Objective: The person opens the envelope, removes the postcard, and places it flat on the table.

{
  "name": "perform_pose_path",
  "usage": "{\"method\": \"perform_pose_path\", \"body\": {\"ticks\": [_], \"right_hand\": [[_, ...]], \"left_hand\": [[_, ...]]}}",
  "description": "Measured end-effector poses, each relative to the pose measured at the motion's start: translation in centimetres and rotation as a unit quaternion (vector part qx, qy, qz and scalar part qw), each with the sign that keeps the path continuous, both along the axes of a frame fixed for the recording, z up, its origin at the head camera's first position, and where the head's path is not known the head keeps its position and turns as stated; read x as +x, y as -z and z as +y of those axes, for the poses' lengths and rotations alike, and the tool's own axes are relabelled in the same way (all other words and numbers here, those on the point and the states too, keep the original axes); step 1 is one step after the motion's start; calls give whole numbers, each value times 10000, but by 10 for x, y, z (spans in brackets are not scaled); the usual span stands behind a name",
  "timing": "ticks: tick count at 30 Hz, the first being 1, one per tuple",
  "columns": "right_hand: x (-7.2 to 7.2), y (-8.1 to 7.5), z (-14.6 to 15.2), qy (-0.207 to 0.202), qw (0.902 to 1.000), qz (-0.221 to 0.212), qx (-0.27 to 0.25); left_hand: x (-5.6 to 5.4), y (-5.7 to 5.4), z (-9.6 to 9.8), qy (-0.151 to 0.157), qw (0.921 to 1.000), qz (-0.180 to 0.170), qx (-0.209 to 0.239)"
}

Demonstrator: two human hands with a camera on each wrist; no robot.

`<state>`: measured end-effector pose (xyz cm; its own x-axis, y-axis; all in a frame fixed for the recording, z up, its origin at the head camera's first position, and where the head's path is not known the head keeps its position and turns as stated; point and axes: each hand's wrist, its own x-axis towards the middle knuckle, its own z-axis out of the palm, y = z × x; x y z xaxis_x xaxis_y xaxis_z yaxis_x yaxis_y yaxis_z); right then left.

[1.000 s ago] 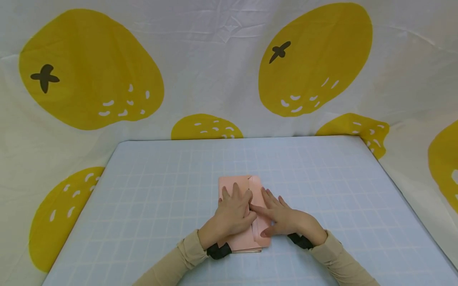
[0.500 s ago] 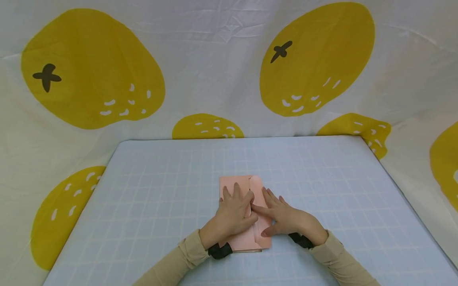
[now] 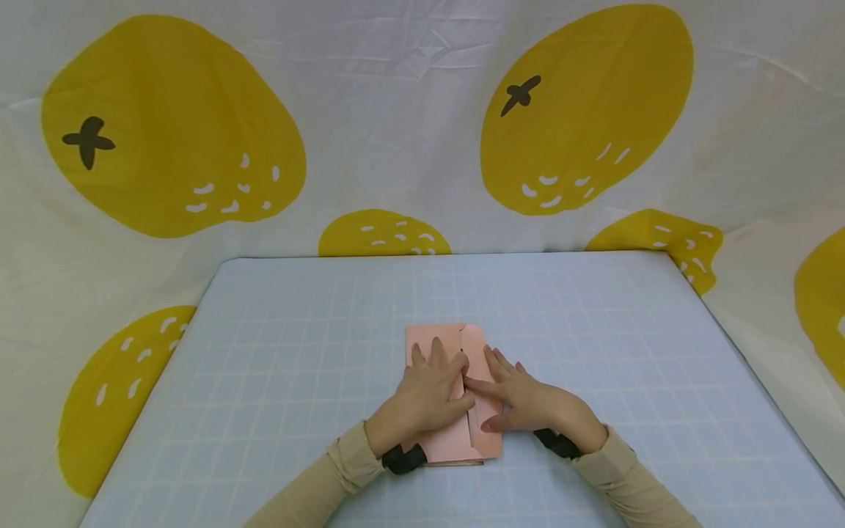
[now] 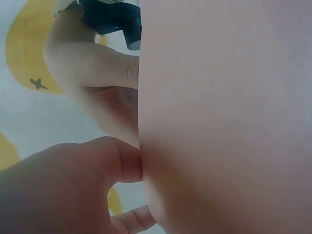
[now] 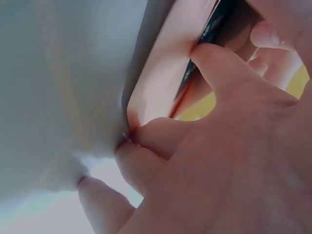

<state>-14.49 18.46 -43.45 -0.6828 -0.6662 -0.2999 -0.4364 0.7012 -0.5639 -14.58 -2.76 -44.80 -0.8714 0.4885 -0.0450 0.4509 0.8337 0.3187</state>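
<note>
Pink paper folder (image 3: 449, 444) on the grid-patterned tabletop (image 3: 317, 352), under both hands.
Left hand (image 3: 428, 396) spread on it, right hand (image 3: 524, 401) straight-fingered across flap (image 3: 488, 443); neither clenched. Probably light, bendy, crease-prone; hold outer edges.

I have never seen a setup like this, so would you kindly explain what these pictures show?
There is no robot here; the work is done bare-handed. The wide views come from a head-worn camera, the close-ups from a camera on each wrist. On the blue checked tabletop lies a pink folded packet, perhaps a folder or wrapped booklet. The left hand rests across it; the right hand touches the flap along its right side. It lies flat, not lifted.
</note>
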Motion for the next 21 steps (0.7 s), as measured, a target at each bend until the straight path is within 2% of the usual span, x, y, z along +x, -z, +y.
{"method": "perform_pose_path", "body": {"ticks": [3,10,21], "right_hand": [[-2,1,1,94,9999,-11,-98],[-4,1,0,351,9991,-4,-218],[-7,3,-2,439,9985,53,-314]], "left_hand": [[-1,-1,-1,53,10000,0,-3],[-1,-1,0,195,9992,258,-222],[-1,0,0,194,9989,243,-355]]}}
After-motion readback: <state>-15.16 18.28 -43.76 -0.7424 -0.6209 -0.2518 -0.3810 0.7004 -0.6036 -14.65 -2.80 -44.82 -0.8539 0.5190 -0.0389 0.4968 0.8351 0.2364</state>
